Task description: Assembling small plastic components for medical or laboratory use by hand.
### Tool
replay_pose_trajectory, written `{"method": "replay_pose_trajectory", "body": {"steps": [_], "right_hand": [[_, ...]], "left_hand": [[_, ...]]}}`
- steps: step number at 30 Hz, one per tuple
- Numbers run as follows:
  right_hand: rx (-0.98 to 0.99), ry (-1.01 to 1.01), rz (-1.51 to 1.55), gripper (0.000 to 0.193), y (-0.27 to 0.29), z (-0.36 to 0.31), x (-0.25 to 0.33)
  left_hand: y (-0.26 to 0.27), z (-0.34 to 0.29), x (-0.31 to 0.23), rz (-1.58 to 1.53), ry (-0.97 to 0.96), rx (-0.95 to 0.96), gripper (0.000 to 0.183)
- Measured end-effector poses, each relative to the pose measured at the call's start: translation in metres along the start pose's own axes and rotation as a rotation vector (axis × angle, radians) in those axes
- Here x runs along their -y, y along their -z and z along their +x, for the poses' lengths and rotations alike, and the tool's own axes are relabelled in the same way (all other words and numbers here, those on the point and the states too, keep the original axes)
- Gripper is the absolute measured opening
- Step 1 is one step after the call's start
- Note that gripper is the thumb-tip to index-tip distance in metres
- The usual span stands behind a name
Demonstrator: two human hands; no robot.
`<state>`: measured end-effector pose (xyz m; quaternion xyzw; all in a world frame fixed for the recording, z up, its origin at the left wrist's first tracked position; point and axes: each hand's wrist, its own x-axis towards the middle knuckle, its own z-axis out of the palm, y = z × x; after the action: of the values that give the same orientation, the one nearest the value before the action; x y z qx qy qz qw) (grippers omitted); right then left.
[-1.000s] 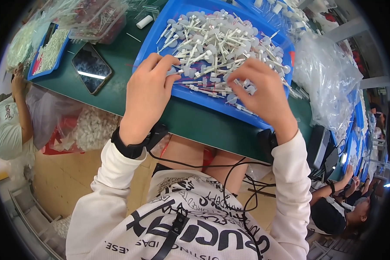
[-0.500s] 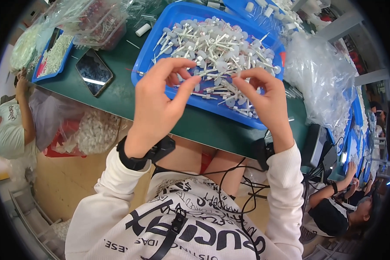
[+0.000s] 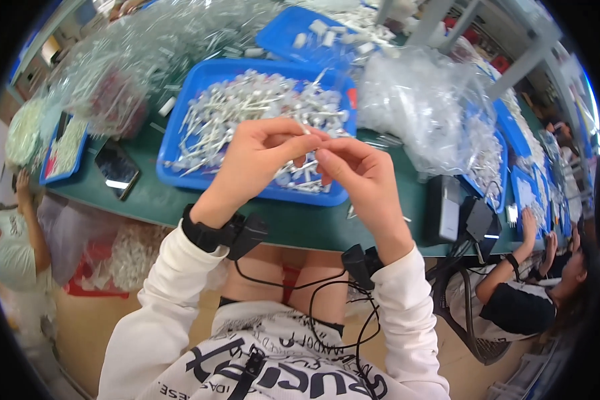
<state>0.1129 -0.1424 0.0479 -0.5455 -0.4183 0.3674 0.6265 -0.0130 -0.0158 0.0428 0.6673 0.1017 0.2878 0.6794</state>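
Here, in the head view, both hands are raised together above the near edge of the blue tray (image 3: 180, 175), fingertips almost meeting over its near right part. The left hand (image 3: 257, 157) is pinched at thumb and forefinger on a small white part (image 3: 307, 131), of which only a thin tip is seen between the fingers. The right hand (image 3: 360, 180) is curled, its fingertips brought up against the same spot from the right; whether it grips the part or only touches it cannot be told. The part is thus held between the two hands, nearer the left one, and its long axis seems to run roughly left to right, though most of it is hidden.

Just beyond and below the hands, the pile of white parts (image 3: 260, 107) is spread across the tray, sticks lying in every direction. The pile lies far of both hands and slightly left, so it is closer to the left hand.

A dark phone (image 3: 117, 168) is seen on the green table (image 3: 300, 223), left of the tray. Clear bags (image 3: 423, 107) are heaped to the right. A second blue tray (image 3: 293, 37) lies farther off. Another person's arm (image 3: 517, 263) is seen at the right.
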Motion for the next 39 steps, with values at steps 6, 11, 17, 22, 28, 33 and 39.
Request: {"method": "replay_pose_trajectory", "body": {"steps": [6, 11, 17, 22, 28, 33, 39], "right_hand": [[-0.707, 0.311, -0.487, 0.015, 0.108, 0.019, 0.029], [-0.550, -0.360, -1.722, 0.024, 0.225, 0.067, -0.026], [-0.402, -0.443, -1.937, 0.030, 0.216, 0.077, -0.044], [-0.714, -0.358, -1.838, 0.024, 0.211, 0.063, -0.012], [-0.923, 0.338, -1.411, 0.022, 0.128, 0.046, 0.034], [-0.274, 0.354, -0.386, 0.023, 0.046, 0.063, 0.019], [0.002, 0.291, 0.012, 0.022, 0.013, 0.076, -0.019]], "left_hand": [[0.008, 0.026, 0.000, -0.362, 0.061, -0.021, 0.014], [0.003, 0.034, 0.033, -0.452, -0.036, -0.184, 0.009], [0.015, 0.030, 0.039, -0.541, -0.115, -0.272, 0.015], [0.011, 0.030, 0.039, -0.598, -0.021, -0.155, 0.027], [0.011, 0.027, 0.033, -0.605, -0.047, -0.180, 0.043], [0.006, 0.027, 0.035, -0.805, -0.024, -0.154, 0.043], [0.005, 0.026, 0.042, -0.665, 0.020, -0.175, 0.045]]}}
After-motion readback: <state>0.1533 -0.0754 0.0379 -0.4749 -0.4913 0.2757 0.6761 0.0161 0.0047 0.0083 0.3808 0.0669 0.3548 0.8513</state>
